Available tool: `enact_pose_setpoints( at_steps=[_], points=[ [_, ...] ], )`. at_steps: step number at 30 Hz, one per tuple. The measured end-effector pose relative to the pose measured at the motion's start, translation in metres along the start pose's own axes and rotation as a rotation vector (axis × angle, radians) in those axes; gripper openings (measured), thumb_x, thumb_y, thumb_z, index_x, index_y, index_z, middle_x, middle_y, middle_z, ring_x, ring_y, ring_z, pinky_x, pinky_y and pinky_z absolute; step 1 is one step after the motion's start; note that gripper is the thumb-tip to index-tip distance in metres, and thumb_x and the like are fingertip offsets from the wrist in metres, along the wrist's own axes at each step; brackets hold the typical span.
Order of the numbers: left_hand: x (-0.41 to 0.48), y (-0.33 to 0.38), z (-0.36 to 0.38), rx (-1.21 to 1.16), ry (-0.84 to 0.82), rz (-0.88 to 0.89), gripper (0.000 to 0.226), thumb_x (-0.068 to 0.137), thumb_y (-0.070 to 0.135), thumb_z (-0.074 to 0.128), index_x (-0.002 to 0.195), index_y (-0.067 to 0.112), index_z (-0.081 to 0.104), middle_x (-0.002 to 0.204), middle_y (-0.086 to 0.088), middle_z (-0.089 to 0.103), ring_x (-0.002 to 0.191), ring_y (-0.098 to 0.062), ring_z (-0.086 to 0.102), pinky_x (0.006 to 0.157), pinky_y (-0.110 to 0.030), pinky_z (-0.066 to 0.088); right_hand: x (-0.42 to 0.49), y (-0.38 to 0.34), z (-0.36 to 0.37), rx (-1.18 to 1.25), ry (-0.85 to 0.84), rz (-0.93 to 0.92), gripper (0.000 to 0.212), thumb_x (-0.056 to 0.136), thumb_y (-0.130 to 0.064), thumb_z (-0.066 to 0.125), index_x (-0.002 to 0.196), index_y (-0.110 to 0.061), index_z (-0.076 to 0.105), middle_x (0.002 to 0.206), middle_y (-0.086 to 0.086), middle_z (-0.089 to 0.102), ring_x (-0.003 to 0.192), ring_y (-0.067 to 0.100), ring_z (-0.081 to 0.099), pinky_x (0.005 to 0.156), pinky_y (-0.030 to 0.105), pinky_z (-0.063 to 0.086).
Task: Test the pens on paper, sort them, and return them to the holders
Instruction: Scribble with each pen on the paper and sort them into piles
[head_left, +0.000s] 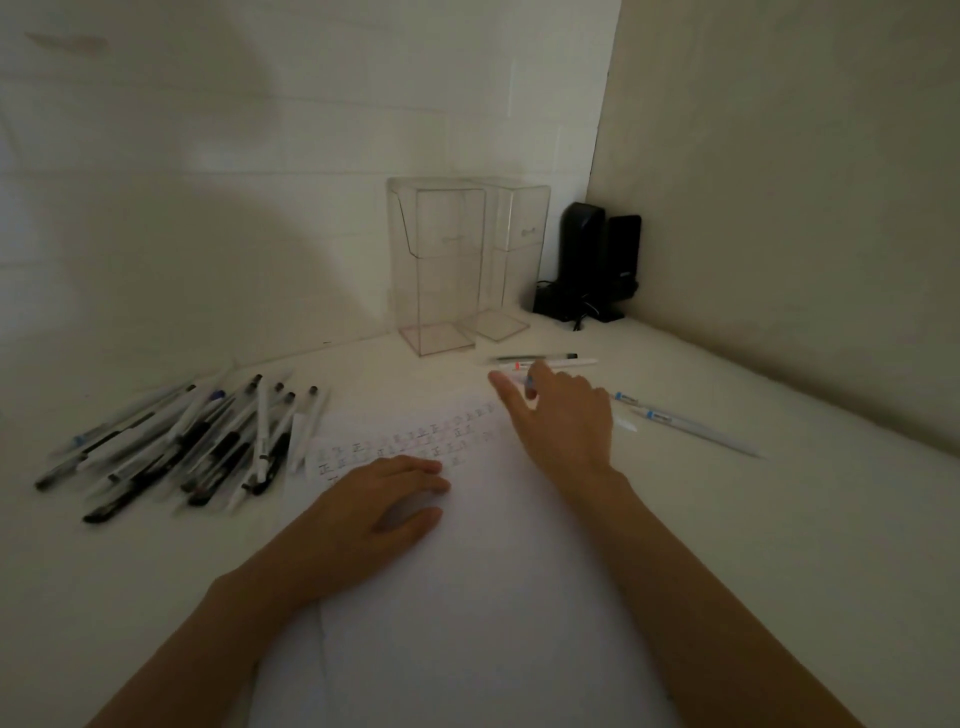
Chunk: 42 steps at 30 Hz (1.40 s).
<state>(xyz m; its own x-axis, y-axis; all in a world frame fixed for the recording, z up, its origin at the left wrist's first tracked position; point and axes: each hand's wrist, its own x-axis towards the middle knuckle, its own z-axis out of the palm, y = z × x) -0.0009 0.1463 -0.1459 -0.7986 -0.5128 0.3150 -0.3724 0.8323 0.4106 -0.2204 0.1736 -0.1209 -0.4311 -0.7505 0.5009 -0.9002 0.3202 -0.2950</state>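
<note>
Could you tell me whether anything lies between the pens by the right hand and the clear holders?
Nothing visible does. The right hand is at the small group of pens, and only bare table lies between them and the two clear holders, which look empty. The pen pile lies off to the left.

Pair of tall clear rectangular holders (439, 270): transparent plastic, smooth, glossy walls.
Large white sheet (467, 597): paper, matt, lightly creased at lower left.
Pile of white and black stick pens (182, 441): plastic barrels, smooth.
White tabletop (727, 519): matt, smooth.
Black upright corner devices (582, 249): plastic-looking, semi-gloss.
</note>
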Motion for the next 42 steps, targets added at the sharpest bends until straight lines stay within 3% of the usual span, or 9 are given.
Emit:
enact_pose_setpoints(
  at_steps=[10,13,16,19,22,27,33,38,42],
  points=[
    [0.000,0.003,-0.002,0.000,-0.028,-0.024,0.059,0.077,0.062,0.028,0.120,0.034,0.055,0.126,0.027,0.040,0.114,0.013,0.035,0.092,0.004,0.015,-0.007,-0.015,0.003,0.040,0.185,-0.228,0.042,0.086,-0.051,0.049,0.062,-0.016,0.049,0.052,-0.001,0.049,0.055,0.017,0.041,0.068,0.033,0.036],
    [0.000,0.002,-0.001,-0.006,-0.028,-0.007,0.056,0.079,0.060,0.030,0.119,0.032,0.057,0.126,0.024,0.043,0.115,0.010,0.038,0.095,-0.001,0.019,-0.006,-0.016,0.005,0.113,0.217,-0.310,0.045,0.083,-0.060,0.050,0.070,-0.016,0.051,0.061,-0.002,0.052,0.060,0.017,0.047,0.064,0.029,0.034],
    [0.000,0.001,0.000,-0.017,-0.014,-0.008,0.053,0.079,0.059,0.032,0.117,0.032,0.058,0.125,0.022,0.045,0.115,0.008,0.039,0.097,-0.005,0.023,-0.006,-0.017,0.000,0.360,0.165,-0.383,0.033,0.087,-0.035,0.060,0.101,-0.005,0.059,0.092,0.011,0.060,0.079,0.026,0.058,0.068,0.035,0.048],
    [0.000,0.001,-0.001,-0.013,-0.019,-0.006,0.055,0.080,0.059,0.031,0.119,0.030,0.058,0.128,0.018,0.047,0.117,0.004,0.041,0.099,-0.010,0.026,-0.010,-0.018,-0.008,0.564,0.161,-0.348,0.035,0.094,-0.030,0.044,0.110,-0.001,0.054,0.102,0.013,0.056,0.085,0.024,0.056,0.070,0.025,0.040],
    [0.000,0.003,-0.001,-0.010,-0.013,-0.005,0.057,0.080,0.058,0.031,0.118,0.027,0.059,0.128,0.015,0.048,0.117,0.002,0.043,0.098,-0.008,0.025,-0.011,-0.018,-0.018,0.671,0.188,-0.163,0.049,0.095,-0.039,0.033,0.077,-0.002,0.057,0.071,0.009,0.056,0.066,0.023,0.054,0.064,0.035,0.043],
    [-0.001,0.007,-0.004,-0.014,-0.029,-0.024,0.058,0.079,0.058,0.030,0.119,0.026,0.058,0.125,0.017,0.047,0.113,0.009,0.039,0.093,0.004,0.018,-0.009,-0.021,-0.021,1.016,-0.117,0.125,0.039,0.092,-0.038,0.054,0.074,-0.005,0.066,0.061,0.007,0.068,0.051,0.012,0.063,0.050,0.019,0.048],
    [0.008,0.022,-0.002,0.198,-0.055,-0.091,0.048,0.086,0.054,0.029,0.122,0.030,0.051,0.124,0.009,0.049,0.109,-0.010,0.047,0.095,-0.025,0.037,-0.007,-0.017,-0.002,1.092,-0.301,0.126,0.007,0.088,-0.015,0.064,0.083,-0.011,0.060,0.074,0.006,0.066,0.065,0.008,0.062,0.058,0.023,0.050],
    [0.014,0.027,0.003,0.259,-0.203,-0.196,0.071,0.072,0.078,0.012,0.136,0.051,0.025,0.154,0.000,0.011,0.140,-0.014,0.007,0.113,-0.034,0.005,-0.008,-0.014,0.002,0.993,-0.334,0.034,0.015,0.083,-0.022,0.070,0.075,-0.011,0.062,0.067,0.001,0.064,0.058,-0.001,0.057,0.056,0.012,0.043],
    [0.013,0.025,0.009,0.274,-0.263,-0.207,0.069,0.073,0.073,0.011,0.138,0.052,0.014,0.155,0.001,0.004,0.141,-0.013,0.002,0.113,-0.035,0.000,-0.006,-0.010,0.008,0.854,-0.279,0.067,0.031,0.079,-0.011,0.067,0.060,-0.013,0.042,0.053,0.003,0.044,0.045,0.005,0.040,0.047,0.019,0.035]
  ],
)
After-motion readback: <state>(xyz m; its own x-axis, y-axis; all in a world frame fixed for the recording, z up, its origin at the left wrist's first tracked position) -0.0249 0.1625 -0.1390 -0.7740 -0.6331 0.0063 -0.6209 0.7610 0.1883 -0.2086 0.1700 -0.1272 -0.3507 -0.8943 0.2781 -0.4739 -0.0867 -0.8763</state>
